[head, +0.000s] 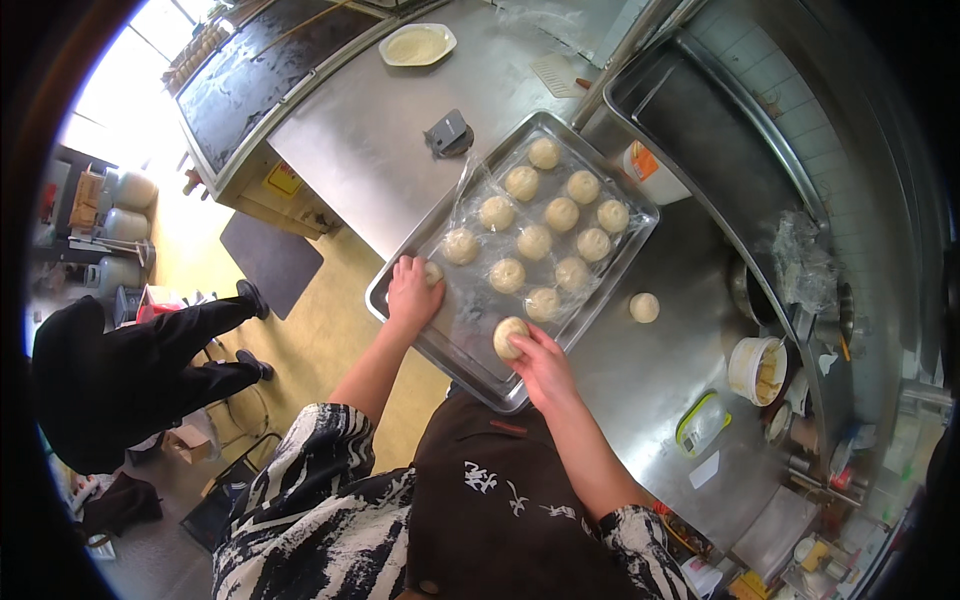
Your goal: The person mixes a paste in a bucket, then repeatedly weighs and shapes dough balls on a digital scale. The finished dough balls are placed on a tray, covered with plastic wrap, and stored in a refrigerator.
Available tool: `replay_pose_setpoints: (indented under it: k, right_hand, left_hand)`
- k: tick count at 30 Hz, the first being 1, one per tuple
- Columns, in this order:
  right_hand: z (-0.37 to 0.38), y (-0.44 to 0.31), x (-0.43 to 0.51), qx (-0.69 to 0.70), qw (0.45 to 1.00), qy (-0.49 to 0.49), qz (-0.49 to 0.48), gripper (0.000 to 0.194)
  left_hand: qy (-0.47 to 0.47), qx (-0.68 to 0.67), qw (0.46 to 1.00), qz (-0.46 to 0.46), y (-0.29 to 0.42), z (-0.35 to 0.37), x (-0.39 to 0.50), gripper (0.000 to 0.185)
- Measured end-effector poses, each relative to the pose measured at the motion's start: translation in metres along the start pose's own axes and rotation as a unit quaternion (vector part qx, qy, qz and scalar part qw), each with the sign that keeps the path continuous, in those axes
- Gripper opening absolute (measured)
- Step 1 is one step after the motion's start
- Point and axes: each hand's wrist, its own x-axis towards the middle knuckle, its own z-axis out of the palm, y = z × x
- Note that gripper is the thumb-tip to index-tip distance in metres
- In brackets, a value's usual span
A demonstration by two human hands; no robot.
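A rectangular metal tray [465, 358] lies at a slant before me on the steel worktop, its near corner close to my apron. Several round dough pieces [535, 242] stand in it in rows under clear plastic film [480, 180]. My right hand [541, 360] grips a dough ball [511, 337] between thumb and fingers over the near part of the tray. At the tray's left corner, my left hand [414, 294] rests over another dough ball [433, 274], partly hiding it; whether the fingers grip it is unclear. One more dough ball [644, 307] sits on the worktop right of the tray.
Beyond the tray are a small dark device [450, 133], a plate of pale crumbs or powder [417, 46] and a slotted scraper [556, 76]. To the right stand a white tub [757, 370] and a green-rimmed container [701, 424] below a raised steel shelf. Another person [142, 367] is at the left.
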Motion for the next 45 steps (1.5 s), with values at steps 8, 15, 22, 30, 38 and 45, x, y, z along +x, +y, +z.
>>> replay_pose_setpoints:
  k: [8,15,22,30,38,45]
  right_hand:
    - [0.049,0.03,0.053,0.004,1.0,-0.007,-0.016,0.063]
    - [-0.018,0.057,0.047,-0.236,0.958,0.112,-0.119,0.067]
    - [-0.112,0.043,-0.042,-0.2,0.951,0.173,-0.162,0.058]
    - [-0.247,0.064,-0.152,-0.011,0.917,0.381,-0.116,0.057]
    - [-0.367,0.107,-0.229,0.088,0.869,0.461,-0.158,0.058]
    - [-0.539,0.099,-0.241,-0.1,0.788,0.589,-0.15,0.07]
  left_hand:
    - [0.076,-0.033,0.996,0.031,0.004,-0.033,-0.014,0.055]
    - [0.003,-0.109,0.986,0.123,0.035,-0.031,-0.04,0.036]
    - [-0.019,-0.002,0.987,0.158,0.098,-0.009,-0.036,0.046]
    - [-0.229,-0.123,0.918,0.301,0.282,0.079,-0.031,0.068]
    - [-0.297,0.252,0.841,0.375,0.377,0.226,-0.01,0.057]
    - [-0.262,0.13,0.883,0.368,0.342,0.242,0.036,0.042]
